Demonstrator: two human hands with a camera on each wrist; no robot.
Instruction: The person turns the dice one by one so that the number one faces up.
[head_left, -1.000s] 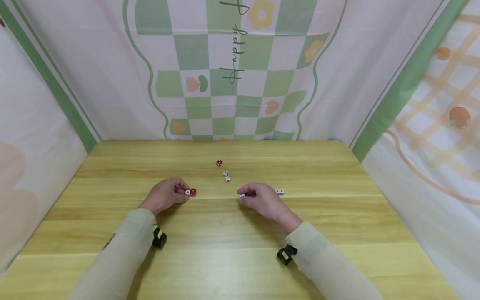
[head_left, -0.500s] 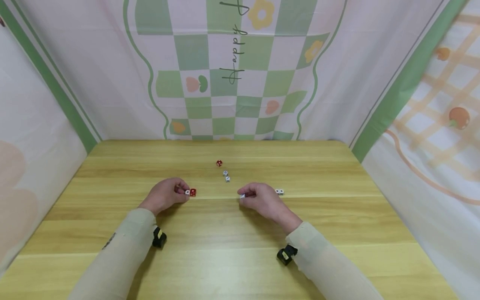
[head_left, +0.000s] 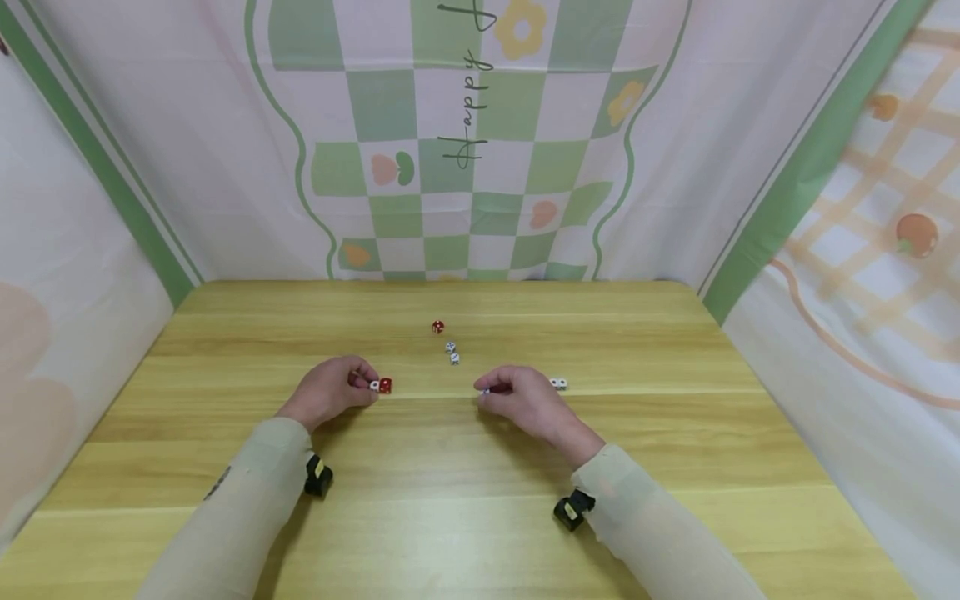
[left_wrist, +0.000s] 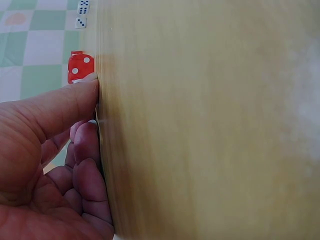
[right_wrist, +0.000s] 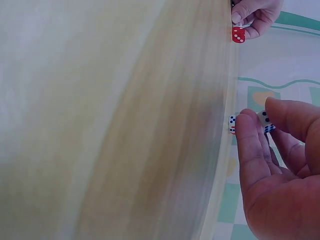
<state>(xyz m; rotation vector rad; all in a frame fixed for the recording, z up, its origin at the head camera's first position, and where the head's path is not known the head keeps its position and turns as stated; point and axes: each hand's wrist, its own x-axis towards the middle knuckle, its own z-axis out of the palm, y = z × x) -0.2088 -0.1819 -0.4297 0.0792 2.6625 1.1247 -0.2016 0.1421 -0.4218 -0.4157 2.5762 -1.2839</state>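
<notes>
On the wooden table, my left hand (head_left: 330, 390) pinches a small white die (head_left: 374, 386) between thumb and fingers. A red die (head_left: 386, 386) sits right against it on the right side; the left wrist view shows white pips on this red die (left_wrist: 81, 67), while the thumb hides most of the white one. To the right, my right hand (head_left: 525, 402) holds another white die (head_left: 486, 391), mostly covered by the fingers in the head view. The right wrist view shows this white die (right_wrist: 266, 122) with dark pips between thumb and fingers, seemingly raised off the table.
Farther back lie a red die (head_left: 438, 327) and two white dice, one (head_left: 450, 347) just behind the other (head_left: 454, 358). Two white dice side by side (head_left: 558, 383) rest beyond my right hand. A patterned curtain (head_left: 450, 208) hangs behind the table's far edge.
The white die in my right fingers has turned slightly and shows less in the head view. My left hand and the other dice have stayed in place.
</notes>
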